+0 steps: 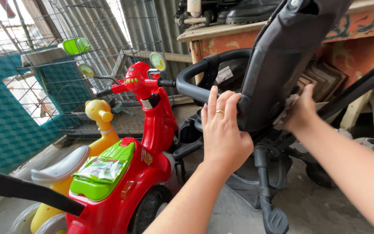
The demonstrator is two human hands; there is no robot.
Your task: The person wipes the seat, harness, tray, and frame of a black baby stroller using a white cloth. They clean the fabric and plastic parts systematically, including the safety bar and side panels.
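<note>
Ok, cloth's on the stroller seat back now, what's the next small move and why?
Probably slide the right hand with its cloth down the dark stroller seat back. The cloth lies flat against that panel, and the left hand braces the seat's edge, so the stroller looks steadied for a stroke.

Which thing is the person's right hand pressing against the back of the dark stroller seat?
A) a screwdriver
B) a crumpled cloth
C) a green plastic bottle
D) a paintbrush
B: the right hand lies flat on the stroller seat with a crumpled cloth showing at its fingertips, while the left hand steadies the seat's edge.
</note>
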